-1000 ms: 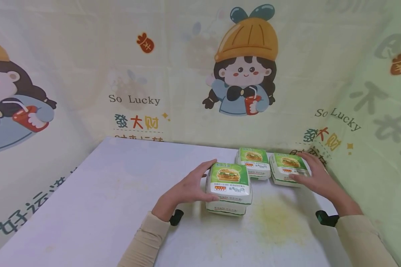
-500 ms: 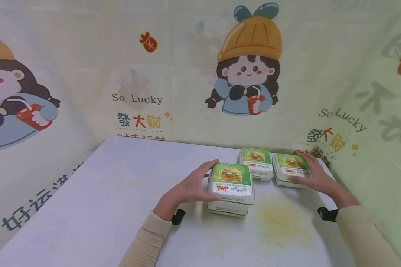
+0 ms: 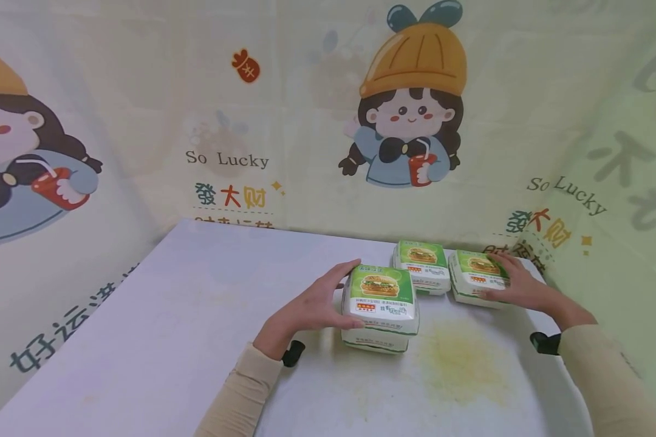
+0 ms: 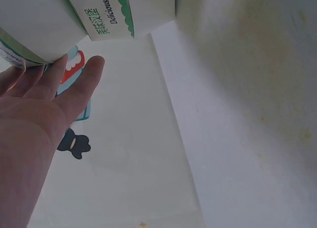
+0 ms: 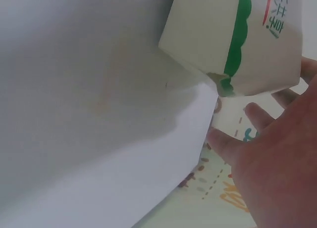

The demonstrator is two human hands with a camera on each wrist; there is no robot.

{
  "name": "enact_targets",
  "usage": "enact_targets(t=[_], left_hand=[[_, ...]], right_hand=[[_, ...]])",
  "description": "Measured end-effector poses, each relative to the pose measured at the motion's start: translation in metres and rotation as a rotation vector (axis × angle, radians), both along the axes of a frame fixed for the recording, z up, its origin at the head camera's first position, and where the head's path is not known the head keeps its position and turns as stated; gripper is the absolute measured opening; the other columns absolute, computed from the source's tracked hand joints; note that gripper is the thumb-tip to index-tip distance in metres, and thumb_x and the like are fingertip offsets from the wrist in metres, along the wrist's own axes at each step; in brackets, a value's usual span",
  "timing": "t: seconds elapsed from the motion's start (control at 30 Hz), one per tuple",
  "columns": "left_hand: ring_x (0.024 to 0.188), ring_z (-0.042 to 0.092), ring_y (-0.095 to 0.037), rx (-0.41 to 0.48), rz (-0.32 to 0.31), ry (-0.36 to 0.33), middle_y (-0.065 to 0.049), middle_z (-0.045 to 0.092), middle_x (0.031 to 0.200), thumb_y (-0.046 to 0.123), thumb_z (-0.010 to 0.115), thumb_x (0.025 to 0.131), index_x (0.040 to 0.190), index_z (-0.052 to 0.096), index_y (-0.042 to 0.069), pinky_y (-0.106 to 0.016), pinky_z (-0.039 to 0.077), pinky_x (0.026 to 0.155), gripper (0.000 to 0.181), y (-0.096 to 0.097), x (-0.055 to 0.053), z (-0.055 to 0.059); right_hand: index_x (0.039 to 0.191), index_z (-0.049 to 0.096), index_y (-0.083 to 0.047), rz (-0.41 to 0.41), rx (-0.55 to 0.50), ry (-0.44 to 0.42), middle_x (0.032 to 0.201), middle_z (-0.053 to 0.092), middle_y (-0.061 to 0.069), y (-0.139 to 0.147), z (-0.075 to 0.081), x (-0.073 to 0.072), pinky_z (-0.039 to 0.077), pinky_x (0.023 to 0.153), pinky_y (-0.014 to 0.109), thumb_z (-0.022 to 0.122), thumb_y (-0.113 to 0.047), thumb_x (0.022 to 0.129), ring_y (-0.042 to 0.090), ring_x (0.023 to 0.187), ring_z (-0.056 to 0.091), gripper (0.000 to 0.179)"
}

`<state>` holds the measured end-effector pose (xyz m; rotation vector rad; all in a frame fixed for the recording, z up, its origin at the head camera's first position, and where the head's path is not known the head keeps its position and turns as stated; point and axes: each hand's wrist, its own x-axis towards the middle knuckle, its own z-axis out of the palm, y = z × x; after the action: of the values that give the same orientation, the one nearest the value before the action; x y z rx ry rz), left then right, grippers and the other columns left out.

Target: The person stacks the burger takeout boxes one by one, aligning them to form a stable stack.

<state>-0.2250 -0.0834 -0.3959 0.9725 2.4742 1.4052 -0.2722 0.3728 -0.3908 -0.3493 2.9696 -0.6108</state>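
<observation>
Left hand [image 3: 317, 303] grips upper box [image 3: 381, 294] between thumb and fingers, lower box [image 3: 374, 344] beneath | right hand [image 3: 527, 294] grips right box [image 3: 478, 276] | risk: sideways left push might slide upper box off

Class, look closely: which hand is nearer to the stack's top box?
Left. The left hand grips the top box from its left side; the right hand is farther off, to its right, at the rightmost box.
</observation>
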Motion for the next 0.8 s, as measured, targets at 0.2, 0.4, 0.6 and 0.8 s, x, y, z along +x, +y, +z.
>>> enact_targets(t=[0.2, 0.4, 0.6, 0.8], left_hand=[[0.137, 0.038, -0.009, 0.001, -0.006, 0.018, 0.009, 0.031, 0.157, 0.036, 0.087, 0.072, 0.157, 0.022, 0.023, -0.038, 0.041, 0.112, 0.108, 0.001, -0.001, -0.001], [0.137, 0.038, -0.01, 0.001, -0.006, 0.026, 0.008, 0.031, 0.158, 0.037, 0.087, 0.072, 0.157, 0.022, 0.023, -0.042, 0.041, 0.112, 0.109, 0.0, -0.001, -0.001], [0.137, 0.038, -0.009, -0.003, -0.003, 0.021, 0.009, 0.031, 0.158, 0.037, 0.087, 0.072, 0.157, 0.022, 0.024, -0.042, 0.041, 0.113, 0.108, 0.0, -0.001, -0.001], [0.136, 0.038, -0.008, -0.004, -0.002, 0.01, 0.01, 0.031, 0.157, 0.035, 0.088, 0.072, 0.157, 0.022, 0.024, -0.043, 0.041, 0.113, 0.108, 0.0, -0.002, -0.002]], right_hand=[[0.153, 0.017, 0.004, 0.029, 0.009, 0.008, 0.149, 0.011, 0.043, 0.006, -0.001, 0.002, 0.034, 0.091, 0.077, 0.076, -0.038, 0.079, 0.061, 0.126, 0.026, 0.103], [0.152, 0.017, 0.005, 0.051, -0.016, -0.031, 0.151, 0.008, 0.041, 0.008, 0.002, 0.006, 0.032, 0.092, 0.078, 0.075, -0.033, 0.079, 0.062, 0.13, 0.019, 0.101], [0.152, 0.014, 0.007, 0.062, -0.066, -0.08, 0.154, 0.003, 0.041, 0.01, 0.004, 0.006, 0.026, 0.096, 0.078, 0.073, -0.031, 0.082, 0.062, 0.134, 0.016, 0.099], [0.152, 0.014, 0.003, 0.052, -0.086, -0.094, 0.15, 0.013, 0.04, 0.012, 0.005, 0.008, 0.03, 0.094, 0.072, 0.075, -0.03, 0.083, 0.054, 0.126, 0.026, 0.098]])
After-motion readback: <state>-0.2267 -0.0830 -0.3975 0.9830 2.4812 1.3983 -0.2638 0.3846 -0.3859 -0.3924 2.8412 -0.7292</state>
